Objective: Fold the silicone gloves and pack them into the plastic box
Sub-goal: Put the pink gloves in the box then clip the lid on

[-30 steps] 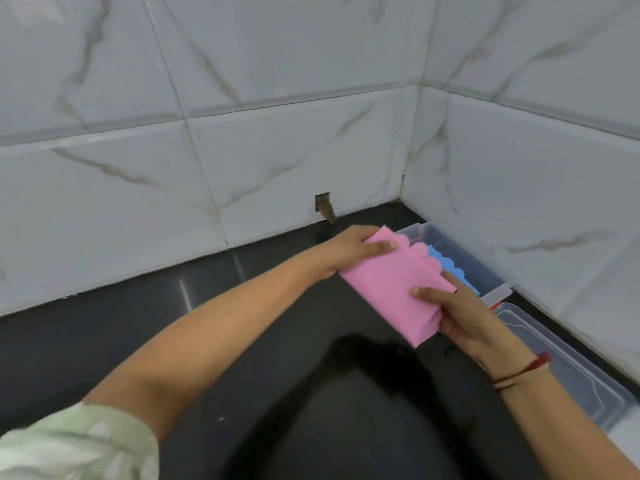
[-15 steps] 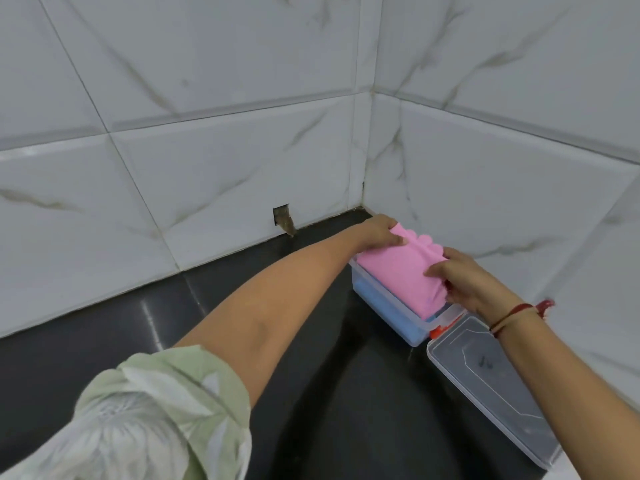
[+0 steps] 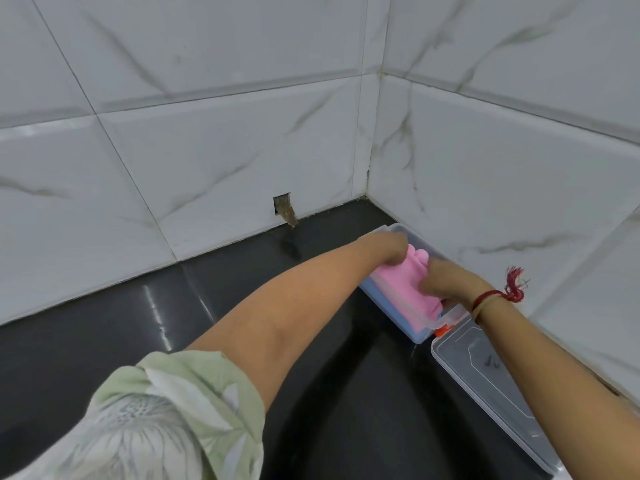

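Head view, at 3 o'clock of frame: I see the folded pink silicone glove [image 3: 405, 284] lying inside the clear plastic box [image 3: 391, 303], on top of a blue layer, the box sitting on the black table [image 3: 207, 306] close to the tiled corner. Left hand [image 3: 394, 251] is curled with fingertips pressing the glove's far end; right hand [image 3: 446, 284] is curled over its near end, pressing down. Box lid [image 3: 485, 382] lies just beside the box at 5 o'clock.
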